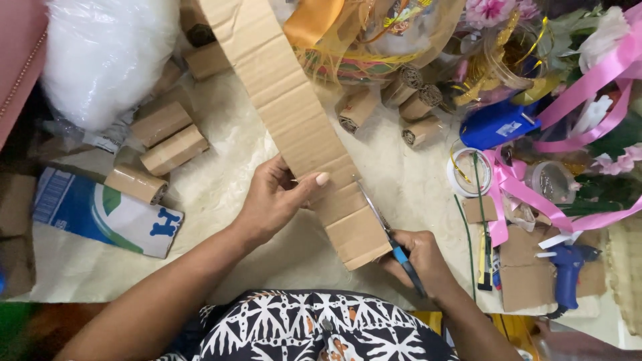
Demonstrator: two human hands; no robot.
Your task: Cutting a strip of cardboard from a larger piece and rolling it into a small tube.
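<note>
A long strip of brown corrugated cardboard (294, 113) runs from the top of the view down to the middle. My left hand (275, 199) grips it from the left, thumb pressed on its top face. My right hand (420, 259) holds blue-handled scissors (388, 235) whose blades lie along the strip's right edge near its lower end. Whether the blades are inside the cardboard cannot be told.
Rolled cardboard tubes (167, 144) lie at left and others (414, 103) at the top middle. A white plastic bag (107, 53), a blue-and-white package (100, 210), a tape roll (468, 172), pink ribbon (528, 194), a blue glue gun (568, 271) and artificial flowers (491, 10) surround the pale cloth-covered surface (221, 180).
</note>
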